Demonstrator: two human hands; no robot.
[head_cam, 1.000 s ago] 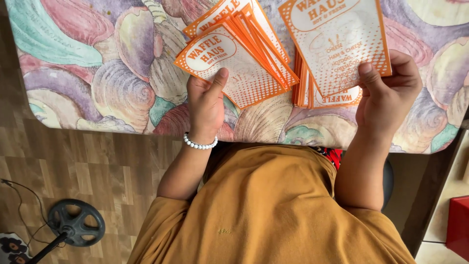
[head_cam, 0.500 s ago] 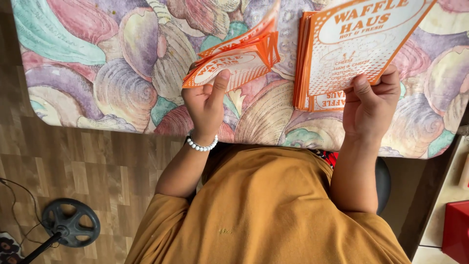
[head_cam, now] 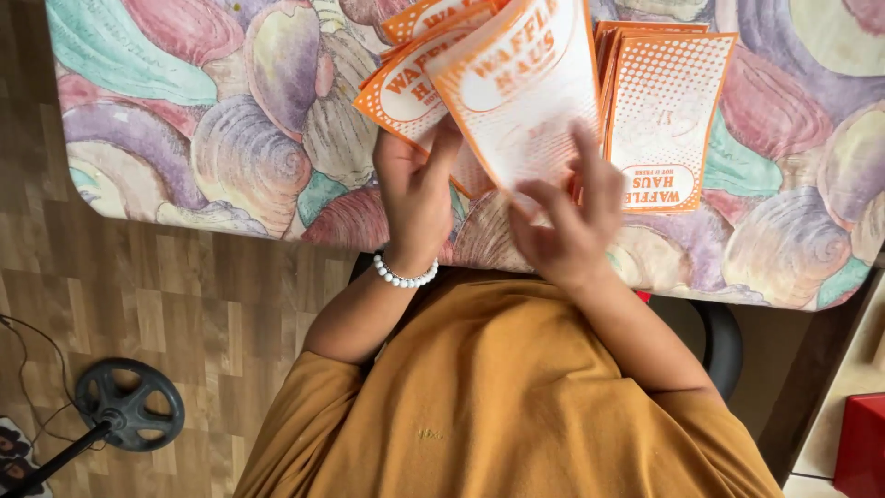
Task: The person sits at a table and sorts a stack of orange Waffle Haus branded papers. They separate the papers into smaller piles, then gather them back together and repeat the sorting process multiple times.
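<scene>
My left hand (head_cam: 417, 192), with a white bead bracelet on the wrist, grips a fanned stack of orange and white paper bags (head_cam: 404, 85) at its near edge. My right hand (head_cam: 570, 214) is blurred and has its fingers spread on one white and orange paper bag (head_cam: 525, 92) that lies over the fan. A second stack of the same bags (head_cam: 666, 115) lies flat on the table to the right of both hands, untouched.
The table (head_cam: 230, 138) carries a cloth with a pastel shell pattern. A wood-look floor lies below, with a dark round stand base (head_cam: 124, 406) at lower left and a red box (head_cam: 862, 443) at lower right. I wear an ochre top.
My right hand left the right-hand stack on the table and came left with one bag onto the fan in my left hand. The fan has tilted up and spread.
</scene>
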